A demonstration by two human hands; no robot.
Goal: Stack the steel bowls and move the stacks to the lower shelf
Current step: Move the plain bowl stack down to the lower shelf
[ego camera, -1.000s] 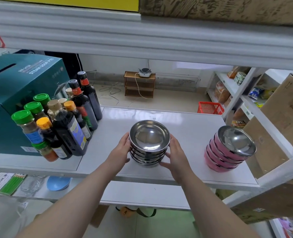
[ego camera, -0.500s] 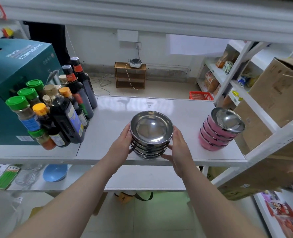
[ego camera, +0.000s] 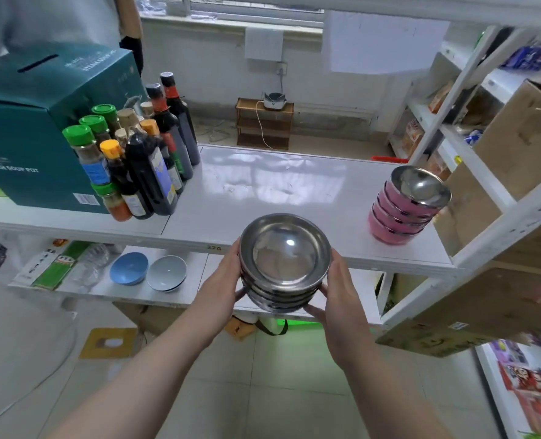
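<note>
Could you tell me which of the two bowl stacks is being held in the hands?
The plain steel stack, clasped between both hands; the pink stack sits untouched on the shelf.

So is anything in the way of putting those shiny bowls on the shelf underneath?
Nothing visible blocks it. Both hands, left and right, hold the steel bowl stack in front of the lower shelf. The blue bowl and grey bowl sit off to the left, leaving bare shelf behind the stack.
</note>
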